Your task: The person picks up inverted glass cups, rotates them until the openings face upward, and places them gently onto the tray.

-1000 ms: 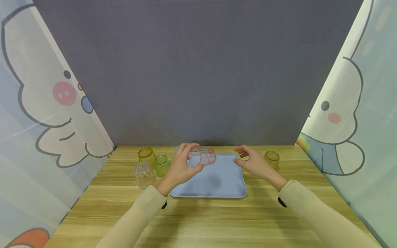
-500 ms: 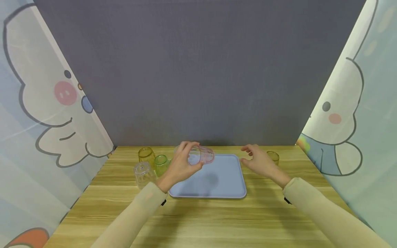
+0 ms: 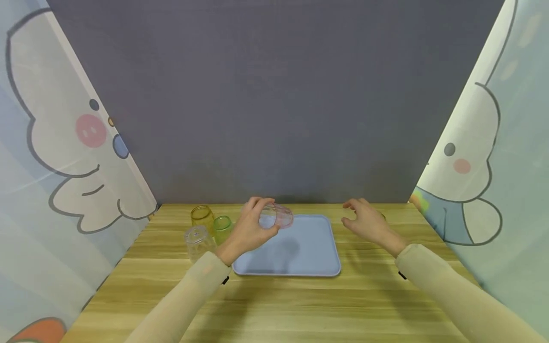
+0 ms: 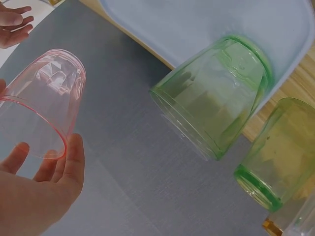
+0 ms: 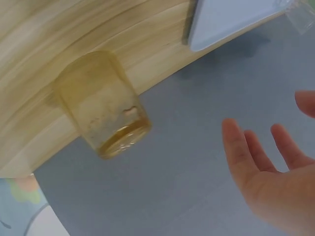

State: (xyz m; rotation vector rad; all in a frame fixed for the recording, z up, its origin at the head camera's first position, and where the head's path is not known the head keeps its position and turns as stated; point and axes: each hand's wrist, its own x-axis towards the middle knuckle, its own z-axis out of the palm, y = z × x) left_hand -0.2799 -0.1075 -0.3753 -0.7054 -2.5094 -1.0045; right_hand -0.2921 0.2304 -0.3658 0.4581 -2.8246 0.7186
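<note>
My left hand (image 3: 250, 229) grips a clear pink-rimmed tumbler (image 3: 284, 216) near its mouth. The tumbler lies sideways in the air above the pale blue tray (image 3: 306, 257), its base pointing right. In the left wrist view, fingers and thumb curl round the rim of this pink tumbler (image 4: 51, 91). A green tumbler (image 4: 211, 96) shows against the tray there; in the head view my left hand hides it. My right hand (image 3: 368, 223) is raised to the right of the tray, fingers loosely bent and holding nothing. It mostly covers an amber tumbler, plainly seen in the right wrist view (image 5: 103, 103).
Left of the tray stand an amber tumbler (image 3: 202, 216), a green tumbler (image 3: 222, 227) and a clear tumbler (image 3: 199, 243), close together. All rest on a wood-grain table (image 3: 283, 309). A grey panel (image 3: 274, 105) rises behind, with patterned curtains (image 3: 463, 200) at both sides.
My right hand has drawn away to the right from the pink tumbler, now covering most of the right amber tumbler. My left hand keeps its hold, and the pink tumbler has shifted slightly left.
</note>
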